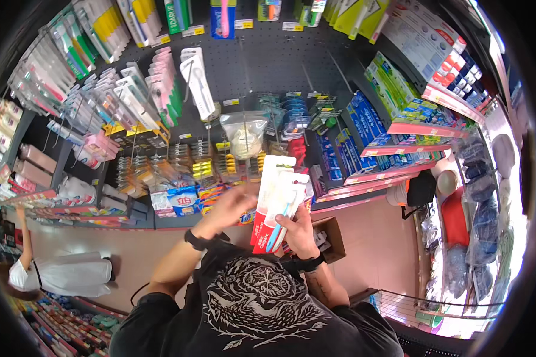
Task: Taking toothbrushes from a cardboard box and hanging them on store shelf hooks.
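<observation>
My right hand (301,230) grips several Colgate toothbrush packs (268,214), with the thumb across the front. They are red-and-white blister cards, stacked and slightly fanned; a light blue toothbrush (280,223) shows through the front one. My left hand (236,203) is raised just left of the packs. Its fingers are blurred by motion, so whether they touch the card edge is unclear. Ahead, a pegboard display (259,67) carries hanging toothbrushes. One white toothbrush pack (197,82) hangs on a peg near its upper middle.
Below the pegs hangs a clear bag with a pale item (245,140). Laundry bags (183,198) line the bottom shelf. Toothpaste boxes (366,118) fill the right shelves. An open cardboard box (332,238) is on the floor near my right arm. Another person (62,272) stands at left; a wire basket (411,303) is lower right.
</observation>
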